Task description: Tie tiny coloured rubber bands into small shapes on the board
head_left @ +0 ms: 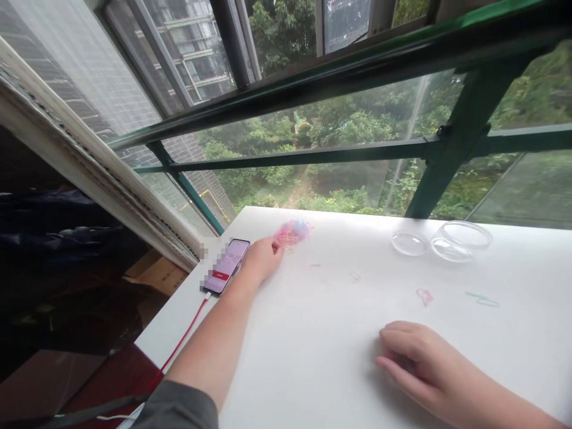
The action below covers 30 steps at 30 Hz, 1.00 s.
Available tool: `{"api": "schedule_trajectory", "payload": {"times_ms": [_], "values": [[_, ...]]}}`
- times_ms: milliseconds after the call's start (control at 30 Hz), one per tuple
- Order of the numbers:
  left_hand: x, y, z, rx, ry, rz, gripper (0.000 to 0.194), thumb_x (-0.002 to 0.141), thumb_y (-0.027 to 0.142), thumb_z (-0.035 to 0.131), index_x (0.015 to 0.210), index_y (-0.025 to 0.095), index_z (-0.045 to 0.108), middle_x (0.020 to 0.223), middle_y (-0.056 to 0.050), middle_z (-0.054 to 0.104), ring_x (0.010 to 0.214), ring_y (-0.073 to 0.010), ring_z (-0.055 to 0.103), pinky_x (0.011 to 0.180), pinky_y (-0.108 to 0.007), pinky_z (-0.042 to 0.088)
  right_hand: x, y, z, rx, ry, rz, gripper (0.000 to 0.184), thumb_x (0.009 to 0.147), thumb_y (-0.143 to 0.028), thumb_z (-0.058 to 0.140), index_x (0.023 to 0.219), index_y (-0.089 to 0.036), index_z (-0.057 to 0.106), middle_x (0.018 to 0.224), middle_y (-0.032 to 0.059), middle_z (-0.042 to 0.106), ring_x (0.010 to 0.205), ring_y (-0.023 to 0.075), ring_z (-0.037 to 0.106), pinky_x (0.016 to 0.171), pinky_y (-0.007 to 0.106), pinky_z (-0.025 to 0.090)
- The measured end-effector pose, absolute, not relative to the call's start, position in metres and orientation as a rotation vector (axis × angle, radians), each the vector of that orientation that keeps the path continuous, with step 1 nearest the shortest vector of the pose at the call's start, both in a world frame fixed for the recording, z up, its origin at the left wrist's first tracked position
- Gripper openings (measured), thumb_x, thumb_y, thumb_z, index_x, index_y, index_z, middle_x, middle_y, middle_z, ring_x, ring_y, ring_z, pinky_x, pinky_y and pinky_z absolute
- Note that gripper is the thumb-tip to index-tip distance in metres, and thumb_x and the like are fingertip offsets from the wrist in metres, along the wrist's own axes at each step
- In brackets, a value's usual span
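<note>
A pile of small, colourful rubber bands (292, 232) lies on the white table near its far edge. My left hand (263, 257) reaches to the pile's near left side, fingers curled and closed at its edge; whatever is between the fingertips is hidden. On the table at the lower right rests my right hand (415, 357), loosely curled, with a gap between thumb and fingers and nothing visible in it. Beyond it lie a pink rubber band (424, 297) and a green rubber band (482, 299). A pale band (355, 277) and a small pink band (315, 265) lie nearer the pile.
Clear round dishes (409, 243) stand at the far right of the white table (313, 357). A phone (227, 266) with a red cable (183, 336) lies left of my left hand. Behind the table runs a green railing (304, 159) with glass panels.
</note>
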<state>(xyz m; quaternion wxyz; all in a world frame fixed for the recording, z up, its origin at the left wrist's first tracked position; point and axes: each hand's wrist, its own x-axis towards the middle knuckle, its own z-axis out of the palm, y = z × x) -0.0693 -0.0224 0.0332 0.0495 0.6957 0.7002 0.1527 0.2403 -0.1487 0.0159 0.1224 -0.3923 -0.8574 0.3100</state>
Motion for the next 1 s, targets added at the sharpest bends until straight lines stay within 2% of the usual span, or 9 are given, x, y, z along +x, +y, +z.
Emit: {"api": "schedule_trajectory", "payload": {"times_ms": [200, 467, 733, 1000], "values": [[-0.068, -0.023, 0.032, 2.110, 2.057, 0.640, 0.012, 0.077, 0.027, 0.054, 0.083, 0.021, 0.063, 0.085, -0.004, 0.071, 0.076, -0.0167, 0.064, 0.065, -0.025, 0.045, 0.238, -0.148, 0.015, -1.170, -2.515, 0.889, 0.030, 0.090, -0.028, 0.038, 0.063, -0.019, 0.030, 0.065, 0.0023, 0.049, 0.060, 0.0145, 0.044, 0.057, 0.028, 0.034], [-0.070, -0.023, 0.038, 2.050, 2.098, 0.669, 0.018, 0.075, 0.021, 0.054, 0.088, 0.021, 0.066, 0.087, -0.004, 0.071, 0.079, -0.0172, 0.064, 0.069, -0.026, 0.047, 0.237, -0.147, 0.019, -1.148, -2.516, 0.864, 0.029, 0.089, -0.026, 0.039, 0.063, -0.019, 0.030, 0.064, 0.0016, 0.048, 0.060, 0.0138, 0.043, 0.058, 0.027, 0.033], [-0.063, -0.026, 0.033, 2.101, 2.024, 0.577, 0.020, 0.073, 0.026, 0.060, 0.090, 0.020, 0.068, 0.091, -0.006, 0.071, 0.081, -0.0185, 0.064, 0.070, -0.026, 0.048, 0.238, -0.147, 0.020, -1.102, -2.500, 0.828, 0.027, 0.086, -0.023, 0.044, 0.062, -0.019, 0.032, 0.061, 0.0000, 0.046, 0.057, 0.0131, 0.040, 0.057, 0.025, 0.032], [-0.059, -0.024, 0.032, 2.112, 2.058, 0.567, 0.021, 0.076, 0.033, 0.059, 0.089, 0.021, 0.071, 0.093, -0.006, 0.072, 0.085, -0.0200, 0.064, 0.075, -0.028, 0.047, 0.237, -0.146, 0.020, -1.091, -2.487, 0.796, 0.027, 0.086, -0.023, 0.044, 0.061, -0.019, 0.035, 0.060, -0.0002, 0.045, 0.056, 0.0131, 0.039, 0.056, 0.025, 0.032]]}}
